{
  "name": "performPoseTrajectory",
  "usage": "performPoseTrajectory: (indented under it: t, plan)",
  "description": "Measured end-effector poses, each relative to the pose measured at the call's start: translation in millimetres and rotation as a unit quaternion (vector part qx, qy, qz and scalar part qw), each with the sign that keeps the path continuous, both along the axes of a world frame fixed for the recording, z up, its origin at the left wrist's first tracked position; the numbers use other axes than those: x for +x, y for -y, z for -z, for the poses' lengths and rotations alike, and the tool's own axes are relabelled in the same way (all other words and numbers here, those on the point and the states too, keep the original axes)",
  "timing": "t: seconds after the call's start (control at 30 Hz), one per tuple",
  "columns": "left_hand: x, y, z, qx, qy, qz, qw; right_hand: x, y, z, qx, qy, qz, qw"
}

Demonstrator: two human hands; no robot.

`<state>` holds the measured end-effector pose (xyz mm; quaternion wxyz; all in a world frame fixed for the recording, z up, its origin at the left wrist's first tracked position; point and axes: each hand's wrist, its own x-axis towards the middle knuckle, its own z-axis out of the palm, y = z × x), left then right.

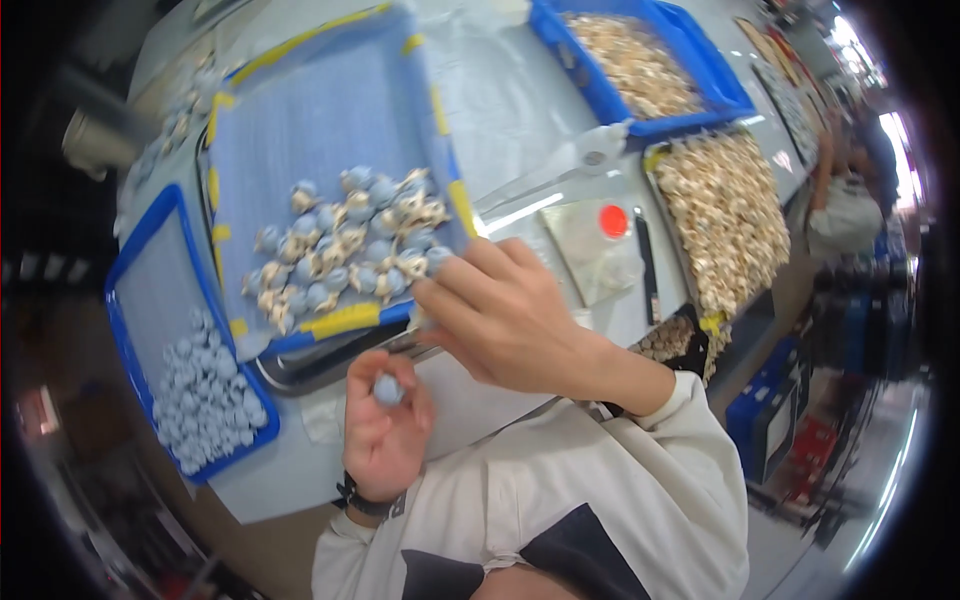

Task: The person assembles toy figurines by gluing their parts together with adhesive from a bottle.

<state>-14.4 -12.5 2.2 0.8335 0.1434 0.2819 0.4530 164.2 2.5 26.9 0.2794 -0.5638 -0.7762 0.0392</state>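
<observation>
The small blue-grey cap (pixel 387 389) sits pinched at the fingertips of the left hand (pixel 385 430), held low over the tabletop (pixel 520 110), just below the near edge of the big blue tray (pixel 310 120). The left fingers are closed together around it. The right hand (pixel 500 315) reaches to that tray's near corner, its fingers (pixel 440 290) drawn together at the edge of the heap of pieces (pixel 345 245); whether they already grip one I cannot tell.

To do this well, I judge the held cap should stay turned so its open side is easy to see, with light pressure, while the right fingers lift a single piece from the edge of the heap rather than dig into the middle.

The cap looks round, smooth and matte, like a little dome. The heap beyond the right fingers mixes such caps with pale cream bits. Left of the left fingers, a smaller blue tray (pixel 150 270) holds plain caps only.
</observation>
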Motion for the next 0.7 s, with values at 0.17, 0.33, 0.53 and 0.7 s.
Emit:
performPoseTrajectory:
  t: [0.17, 0.33, 0.53, 0.7]
  plan:
    - [-5.9, 0.8, 0.7, 0.080, 0.009, 0.164, 0.983, -12.4, -2.7, 15.6, -0.058, 0.094, 0.117, 0.987]
    - [-15.8, 1.2, 18.6, 0.161, -0.012, 0.180, 0.970, -4.6, 16.0, -8.9, 0.002, 0.009, 0.096, 0.995]
    - [-5.0, -1.8, 7.4, 0.151, -0.038, 0.137, 0.978, 123.5, 47.5, -42.2, 0.104, -0.203, 0.375, 0.898]
    - [-1.6, -4.7, 3.4, 0.125, -0.067, 0.164, 0.976, 168.1, 12.7, 6.0, -0.114, -0.182, 0.319, 0.923]
